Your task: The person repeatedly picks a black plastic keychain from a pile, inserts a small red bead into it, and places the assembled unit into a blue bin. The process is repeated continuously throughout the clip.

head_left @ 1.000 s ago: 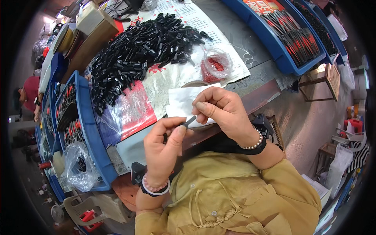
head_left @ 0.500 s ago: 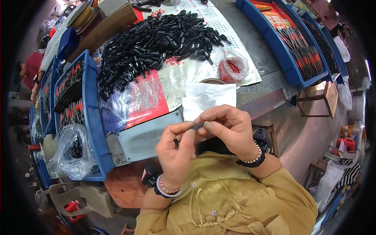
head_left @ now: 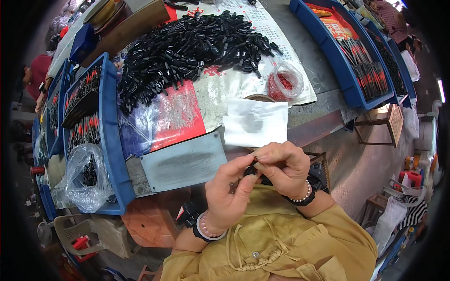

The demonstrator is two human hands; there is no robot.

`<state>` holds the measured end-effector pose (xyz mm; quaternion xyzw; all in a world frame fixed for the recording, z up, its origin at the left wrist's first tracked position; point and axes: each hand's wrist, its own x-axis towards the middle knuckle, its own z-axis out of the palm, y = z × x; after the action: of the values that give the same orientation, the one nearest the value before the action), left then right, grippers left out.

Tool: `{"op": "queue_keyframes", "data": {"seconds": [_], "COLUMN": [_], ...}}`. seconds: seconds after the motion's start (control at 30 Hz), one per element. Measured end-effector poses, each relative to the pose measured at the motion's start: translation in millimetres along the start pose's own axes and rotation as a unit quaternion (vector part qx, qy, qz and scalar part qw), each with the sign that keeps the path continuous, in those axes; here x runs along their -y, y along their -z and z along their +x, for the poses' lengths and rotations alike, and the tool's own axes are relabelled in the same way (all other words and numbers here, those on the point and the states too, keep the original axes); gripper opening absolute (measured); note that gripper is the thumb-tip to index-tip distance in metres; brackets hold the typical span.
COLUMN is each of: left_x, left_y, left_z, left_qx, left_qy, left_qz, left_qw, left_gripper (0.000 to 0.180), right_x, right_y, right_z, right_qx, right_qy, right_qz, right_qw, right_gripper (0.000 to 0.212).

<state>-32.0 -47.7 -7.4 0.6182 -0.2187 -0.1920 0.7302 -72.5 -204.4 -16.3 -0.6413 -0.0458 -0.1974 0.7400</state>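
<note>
Close in front of my body, both hands meet over one small black plastic piece (head_left: 251,169), mostly covered by fingers. My left hand (head_left: 227,189) is closed round it, thumb and forefinger pressed on its sides. The thumb and fingers of my right hand (head_left: 284,169) pinch at its upper end, where a tiny reddish spot shows; what that is I cannot make out. Just beyond my hands lies a white sheet of paper (head_left: 272,122) with a grey smudge. Left of it is a grey flat plate (head_left: 154,175), darkened in the middle.
A big heap of black plastic pieces (head_left: 187,56) covers the table's far part. A clear bag of small red parts (head_left: 284,85) stands right of it. Blue trays hold black-and-red pieces at left (head_left: 112,140) and right (head_left: 344,70). A crumpled plastic bag (head_left: 86,192) sits in the left tray.
Both hands have moved a little right and nearer my body. The black piece, earlier held slantwise between my fingertips, is now tilted more upright and deeper in my left hand.
</note>
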Motion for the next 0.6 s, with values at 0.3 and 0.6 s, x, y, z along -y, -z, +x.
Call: {"op": "queue_keyframes", "data": {"seconds": [0.3, 0.6], "left_x": [6.7, 5.6], "left_y": [-7.5, -7.0], "left_z": [-3.2, -0.3], "left_qx": [-0.024, -0.035], "left_qy": [-0.031, -0.043], "left_qz": [0.002, -0.031], "left_qw": [0.999, 0.998], "left_gripper": [0.015, 0.032], "right_x": [-11.8, -11.4], "right_y": [-4.5, -10.1], "right_z": [1.0, -1.6], "right_qx": [-0.003, -0.027], "right_qy": [0.083, 0.018], "right_qz": [-0.078, 0.030], "right_qw": [0.993, 0.999], "right_gripper": [0.019, 0.023]}}
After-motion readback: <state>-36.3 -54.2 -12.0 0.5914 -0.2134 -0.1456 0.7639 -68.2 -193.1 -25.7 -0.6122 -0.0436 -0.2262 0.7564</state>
